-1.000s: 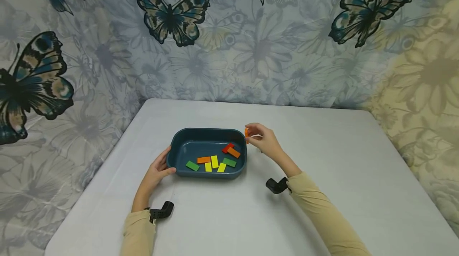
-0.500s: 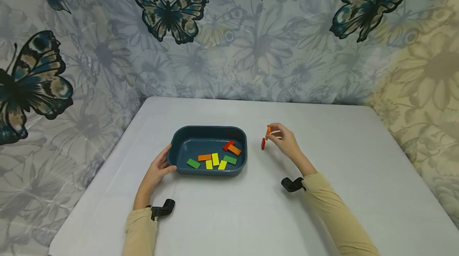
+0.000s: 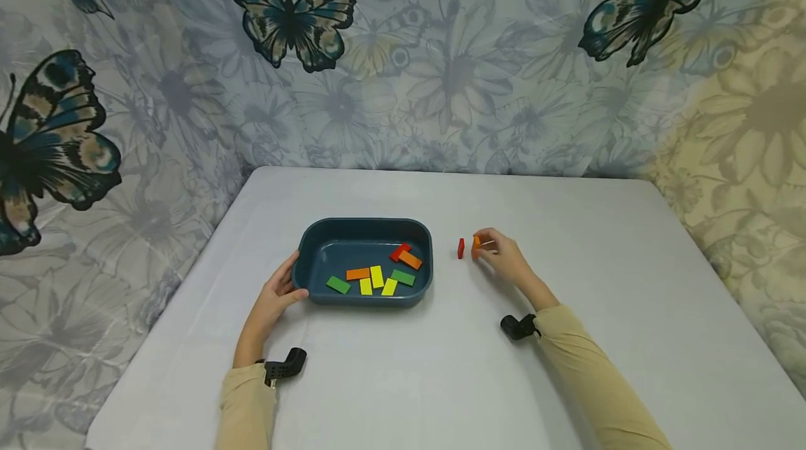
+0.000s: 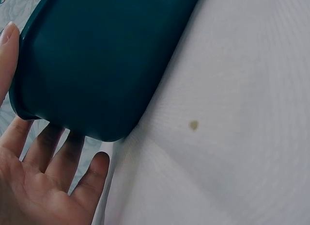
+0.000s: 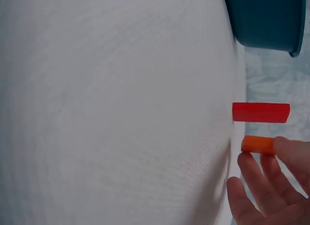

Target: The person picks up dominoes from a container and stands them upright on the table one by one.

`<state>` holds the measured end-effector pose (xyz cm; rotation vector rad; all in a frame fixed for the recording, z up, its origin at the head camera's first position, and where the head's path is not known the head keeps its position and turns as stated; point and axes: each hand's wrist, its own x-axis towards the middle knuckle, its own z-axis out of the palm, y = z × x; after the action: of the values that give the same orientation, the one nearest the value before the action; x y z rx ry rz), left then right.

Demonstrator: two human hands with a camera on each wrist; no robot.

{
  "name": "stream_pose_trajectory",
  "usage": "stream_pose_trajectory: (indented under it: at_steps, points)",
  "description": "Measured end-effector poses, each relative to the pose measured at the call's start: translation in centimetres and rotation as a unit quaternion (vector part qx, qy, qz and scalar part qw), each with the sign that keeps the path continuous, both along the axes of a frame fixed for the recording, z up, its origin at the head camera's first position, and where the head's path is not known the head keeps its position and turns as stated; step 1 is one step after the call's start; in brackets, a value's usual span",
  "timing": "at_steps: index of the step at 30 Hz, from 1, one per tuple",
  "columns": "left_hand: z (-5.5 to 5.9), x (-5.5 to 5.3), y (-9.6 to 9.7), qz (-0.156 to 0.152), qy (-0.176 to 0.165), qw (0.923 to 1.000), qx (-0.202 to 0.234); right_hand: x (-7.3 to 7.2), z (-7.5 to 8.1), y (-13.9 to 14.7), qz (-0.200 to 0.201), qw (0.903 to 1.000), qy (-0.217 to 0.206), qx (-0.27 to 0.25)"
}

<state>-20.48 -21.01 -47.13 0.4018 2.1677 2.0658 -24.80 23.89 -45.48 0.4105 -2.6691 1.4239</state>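
Head: the right grip (image 3: pixel 502 257) is pinching an orange block (image 3: pixel 476 243); a red block (image 3: pixel 461 248) is standing just left of it. Left wrist: the left grip (image 4: pixel 46 181) is resting against the tray (image 4: pixel 97 65), fingers extended. Right wrist: holding the orange block plumb, clear of the red block, should help.

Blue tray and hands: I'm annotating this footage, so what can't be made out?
Left wrist: inside of the blue tray, hidden by its outer wall; its far end, cut off by the top edge.
Left wrist: some fingertips of the left hand, behind the tray.
Right wrist: part of the held orange block, covered by the right hand.
Head: part of the tray's red block, covered by an orange block.
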Motion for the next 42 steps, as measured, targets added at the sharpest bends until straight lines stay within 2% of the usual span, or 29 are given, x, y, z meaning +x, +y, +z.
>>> stream_pose_trajectory:
  at_steps: [13,21,27,31,33,36,39,42]
  points:
    - [0.5,-0.2,0.3,0.008,-0.006,0.9999,-0.005,-0.1,0.2,0.1,-0.009,0.9996,-0.018,0.021]
    - [0.7,-0.2,0.3,0.001,0.005,1.0000,-0.004,-0.4,0.8,0.3,0.006,0.9985,-0.042,0.037]
    - [0.4,-0.3,0.4,-0.012,0.008,0.9998,0.013,-0.7,2.0,0.1,0.022,0.9970,-0.011,0.074]
    - [0.4,-0.2,0.4,-0.009,-0.001,0.9998,0.015,-0.7,4.0,-1.7,0.030,0.9957,0.045,0.076]
    - [0.3,-0.1,0.3,-0.005,-0.004,0.9999,0.014,-0.6,4.8,-3.1,0.036,0.9949,0.073,0.060]
    - [0.2,-0.1,0.2,0.003,-0.008,0.9999,0.010,-0.7,5.1,-5.2,0.042,0.9930,0.104,0.037]
    - [0.1,0.0,0.1,0.002,-0.012,0.9998,0.014,-0.8,5.0,-7.2,0.056,0.9922,0.108,0.028]
    - [0.1,-0.1,0.1,0.000,-0.008,0.9998,0.015,-1.1,5.1,-9.1,0.075,0.9917,0.089,0.054]
